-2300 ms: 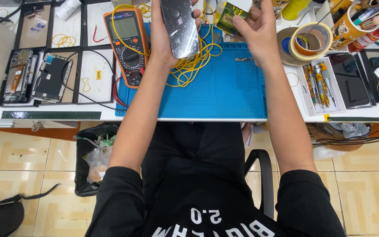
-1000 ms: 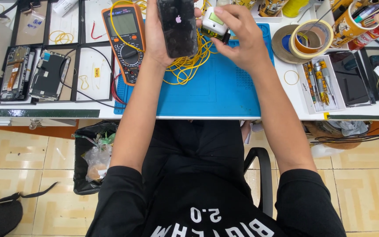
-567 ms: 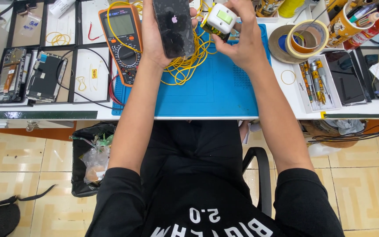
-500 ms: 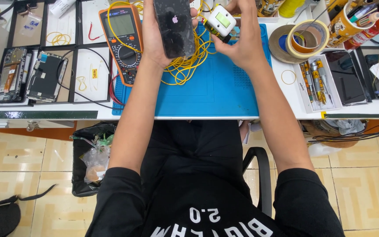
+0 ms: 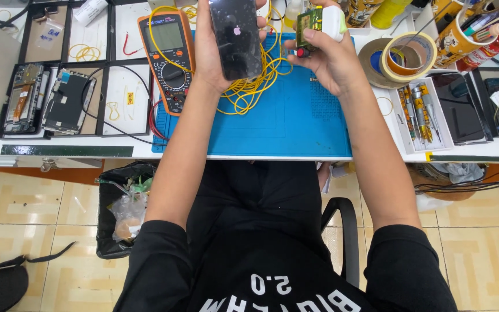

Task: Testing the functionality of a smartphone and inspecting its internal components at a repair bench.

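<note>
Bright, even light floods the white workbench from overhead, and shadows under the arms are soft and short. The glossy black back of the phone catches a pale sheen, with faint smudgy reflections across it. The flat blue rubber work mat reads clean and saturated, its grid lines sharp. Wide-angle bending shows at the edges: the bench front bows slightly and the beige floor tiles stretch outward. Focus holds across the frame, with no motion blur on either hand.

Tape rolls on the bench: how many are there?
2: a wide brown tape roll lies right of the blue mat, with a smaller orange roll resting on it. More may be hidden.
</note>
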